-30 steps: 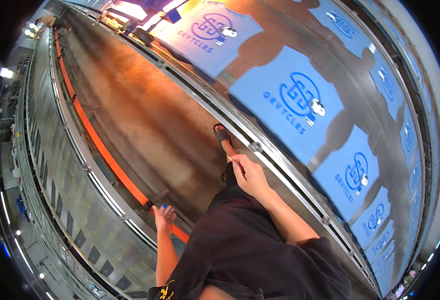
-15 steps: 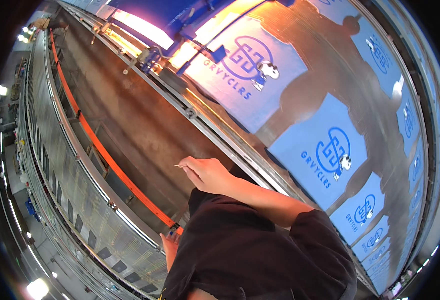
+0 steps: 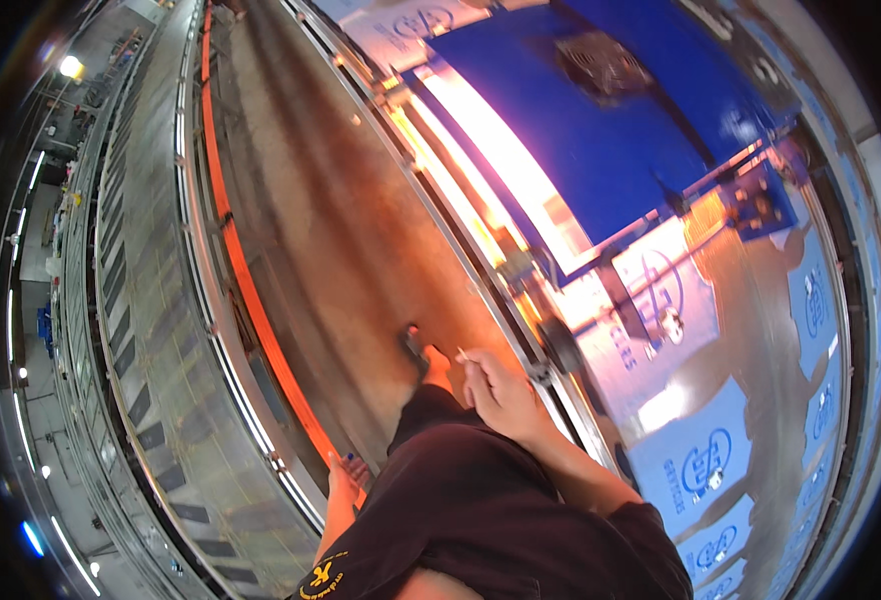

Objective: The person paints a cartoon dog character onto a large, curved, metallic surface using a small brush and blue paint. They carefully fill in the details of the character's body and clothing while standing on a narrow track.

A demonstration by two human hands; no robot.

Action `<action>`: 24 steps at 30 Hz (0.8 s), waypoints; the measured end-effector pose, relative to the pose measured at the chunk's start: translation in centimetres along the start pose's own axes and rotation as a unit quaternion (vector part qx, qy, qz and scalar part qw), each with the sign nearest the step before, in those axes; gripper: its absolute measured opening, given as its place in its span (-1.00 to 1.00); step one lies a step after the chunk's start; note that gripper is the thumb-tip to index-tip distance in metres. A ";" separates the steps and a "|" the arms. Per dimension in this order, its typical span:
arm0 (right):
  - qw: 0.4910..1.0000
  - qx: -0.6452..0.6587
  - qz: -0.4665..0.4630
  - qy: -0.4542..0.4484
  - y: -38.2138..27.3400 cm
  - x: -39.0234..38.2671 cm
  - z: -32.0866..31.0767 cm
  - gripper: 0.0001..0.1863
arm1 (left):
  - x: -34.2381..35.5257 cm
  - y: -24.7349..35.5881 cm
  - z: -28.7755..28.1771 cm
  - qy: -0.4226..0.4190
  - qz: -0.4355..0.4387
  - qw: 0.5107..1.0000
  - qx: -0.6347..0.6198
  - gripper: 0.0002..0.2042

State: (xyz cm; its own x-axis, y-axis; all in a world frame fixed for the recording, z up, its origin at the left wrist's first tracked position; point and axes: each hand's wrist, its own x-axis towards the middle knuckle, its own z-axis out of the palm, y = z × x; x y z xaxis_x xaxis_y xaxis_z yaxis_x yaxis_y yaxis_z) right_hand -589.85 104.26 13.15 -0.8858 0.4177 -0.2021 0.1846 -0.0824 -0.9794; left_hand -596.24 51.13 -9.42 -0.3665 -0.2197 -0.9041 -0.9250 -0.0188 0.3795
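Note:
My right hand (image 3: 501, 398) is in front of my body, beside the metal edge of the long table on the right. Its thumb and fingers pinch a thin, short pale stick (image 3: 463, 354), whose kind I cannot make out. Low on the left, my left hand (image 3: 347, 478) is next to the orange rail (image 3: 261, 335), its fingers curled. A small dark blue spot shows at those fingers; what it is I cannot tell. Light blue fabric pieces (image 3: 689, 462) with a printed emblem and a cartoon figure lie flat on the right-hand table.
A blue machine (image 3: 611, 110) with glowing heater panels (image 3: 521, 170) straddles the right-hand table just ahead. Another long table (image 3: 166, 360) runs along the left behind the orange rail. Between them is a brown aisle floor (image 3: 331, 210), where my sandalled foot (image 3: 423, 350) shows.
I have moved forward along the aisle; the blue heater machine now looms nearer on the right. My right hand still pinches the stick. More of my left hand shows, and my foot has come into view.

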 end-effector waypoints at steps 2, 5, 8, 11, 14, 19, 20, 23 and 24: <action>0.995 -0.011 -0.084 0.054 0.0 4.0 3.1 -0.85 | 5.8 5.8 -3.4 -0.022 -0.011 0.999 0.042 -0.09; 0.986 -0.044 -0.077 0.139 -1.3 8.4 5.9 -0.84 | 9.8 13.3 -0.3 0.017 -0.041 0.987 0.157 -0.09; 0.973 -0.087 -0.015 0.215 -1.4 10.8 7.9 -0.83 | 9.9 22.2 8.0 -0.052 0.013 0.981 0.188 -0.10; 0.975 -0.023 -0.006 0.219 -1.8 14.5 10.7 -0.82 | 10.6 34.8 11.1 -0.093 0.105 0.977 0.160 -0.10; 0.976 -0.021 0.011 0.218 -2.8 19.1 12.2 -0.82 | 11.4 42.9 15.1 -0.115 0.152 0.974 0.125 -0.10; 0.973 -0.041 -0.016 0.225 -7.4 28.2 12.0 -0.84 | 13.4 47.6 17.2 -0.129 0.143 0.977 0.093 -0.18; 0.973 -0.032 -0.020 0.227 -8.0 29.9 12.1 -0.84 | 14.3 48.0 15.7 -0.123 0.124 0.981 0.080 -0.20; 0.970 -0.043 -0.047 0.236 -7.9 35.1 11.0 -0.84 | 13.0 44.0 17.6 -0.101 0.059 0.978 0.172 -0.24; 0.972 -0.053 -0.040 0.225 -7.7 36.9 11.0 -0.84 | 13.2 43.2 17.4 -0.099 0.035 0.976 0.190 -0.24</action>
State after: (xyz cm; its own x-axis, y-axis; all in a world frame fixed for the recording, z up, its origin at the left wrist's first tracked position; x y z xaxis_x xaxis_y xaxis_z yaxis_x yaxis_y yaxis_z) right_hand -628.65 110.36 13.16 -0.6274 0.7747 -0.0792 0.1868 0.0510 -0.9811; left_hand -642.76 64.41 -8.35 -0.4078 -0.0133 -0.9130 -0.8533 0.3615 0.3758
